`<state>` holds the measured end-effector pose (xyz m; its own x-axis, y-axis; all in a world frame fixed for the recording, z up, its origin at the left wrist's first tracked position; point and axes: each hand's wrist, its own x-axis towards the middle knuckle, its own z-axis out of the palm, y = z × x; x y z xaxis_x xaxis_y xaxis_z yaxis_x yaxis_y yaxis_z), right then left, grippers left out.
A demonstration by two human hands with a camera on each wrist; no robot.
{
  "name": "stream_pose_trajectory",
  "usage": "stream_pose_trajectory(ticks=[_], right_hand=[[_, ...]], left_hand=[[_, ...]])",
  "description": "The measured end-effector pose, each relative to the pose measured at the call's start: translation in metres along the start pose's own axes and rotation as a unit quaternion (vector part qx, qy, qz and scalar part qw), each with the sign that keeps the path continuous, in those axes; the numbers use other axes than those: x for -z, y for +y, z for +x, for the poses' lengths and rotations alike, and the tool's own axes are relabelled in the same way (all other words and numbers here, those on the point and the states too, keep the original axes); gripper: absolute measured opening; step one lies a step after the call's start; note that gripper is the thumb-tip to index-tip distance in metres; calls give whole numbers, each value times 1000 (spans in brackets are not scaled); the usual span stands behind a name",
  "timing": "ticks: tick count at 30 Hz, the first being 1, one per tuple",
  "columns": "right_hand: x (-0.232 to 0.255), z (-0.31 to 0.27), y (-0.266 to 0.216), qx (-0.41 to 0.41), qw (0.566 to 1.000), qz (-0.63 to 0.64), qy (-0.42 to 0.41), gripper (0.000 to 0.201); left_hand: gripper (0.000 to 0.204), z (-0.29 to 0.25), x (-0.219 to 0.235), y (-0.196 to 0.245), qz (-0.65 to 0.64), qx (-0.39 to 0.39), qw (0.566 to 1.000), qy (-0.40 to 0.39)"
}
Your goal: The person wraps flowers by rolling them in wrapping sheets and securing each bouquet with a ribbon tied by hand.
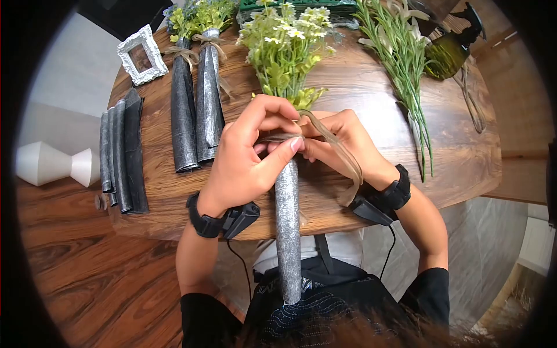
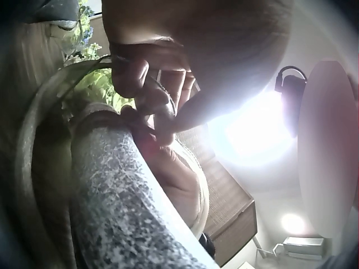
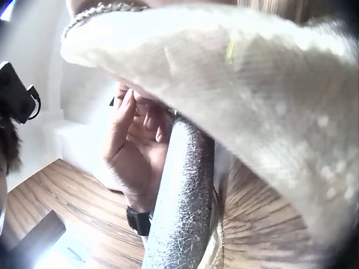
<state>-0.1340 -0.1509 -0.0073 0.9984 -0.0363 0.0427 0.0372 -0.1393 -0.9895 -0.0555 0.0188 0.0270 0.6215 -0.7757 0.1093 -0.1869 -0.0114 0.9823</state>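
Observation:
A bouquet of small white flowers (image 1: 284, 55) with green leaves has its stems wrapped in a silver-grey speckled tube (image 1: 288, 226), whose lower end points toward the person. At the neck of the wrap, my left hand (image 1: 241, 156) pinches a sheer brown ribbon (image 1: 342, 153) between thumb and fingers. Close beside it, my right hand (image 1: 351, 142) grips the ribbon from the other side, with a loose length hanging over its wrist side. In the left wrist view both hands meet above the wrap (image 2: 123, 190). A pale blurred surface in the right wrist view hides the right fingers.
Two wrapped bunches (image 1: 206, 104) tied with ribbon lie at the left, near a white picture frame (image 1: 141, 56). Several rolled dark sheets (image 1: 122, 153) lie at the left edge. White lilies (image 1: 406, 75), a green bottle (image 1: 449, 55) and a ribbon loop (image 1: 473, 104) are at the right.

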Motion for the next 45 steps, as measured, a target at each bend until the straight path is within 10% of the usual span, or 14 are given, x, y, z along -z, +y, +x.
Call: stream_pose_trajectory(ticks=[6, 12, 18, 20, 25, 32, 40, 43, 45], right_hand=[[-2, 2, 1, 110, 993, 24, -16, 10], [-4, 2, 0, -28, 999, 19, -11, 14], [-5, 5, 7, -21, 986, 164, -31, 23], [-5, 5, 3, -30, 984, 175, -19, 22], [-7, 4, 0, -37, 977, 208, 13, 21], [-5, 5, 7, -26, 981, 192, 0, 22], [-4, 6, 19, 10, 980, 199, -23, 18], [-4, 7, 17, -10, 985, 173, -16, 18], [-2, 6, 14, -14, 991, 134, -20, 17]], left_hand=[[30, 1, 2, -5, -18, -5, 1000, 7], [31, 3, 9, -4, -100, -107, 989, -1], [26, 11, 42, -1, -435, -258, 856, -104], [29, 12, 43, 0, -349, -207, 912, 63], [36, 18, 26, -10, -60, -65, 981, 173], [25, 14, 25, -17, 51, -57, 980, 184], [27, 5, 26, 0, -4, -9, 1000, 13], [19, -1, 36, 3, -266, -60, 945, -182], [17, 2, 24, 3, -178, -42, 979, -96]])
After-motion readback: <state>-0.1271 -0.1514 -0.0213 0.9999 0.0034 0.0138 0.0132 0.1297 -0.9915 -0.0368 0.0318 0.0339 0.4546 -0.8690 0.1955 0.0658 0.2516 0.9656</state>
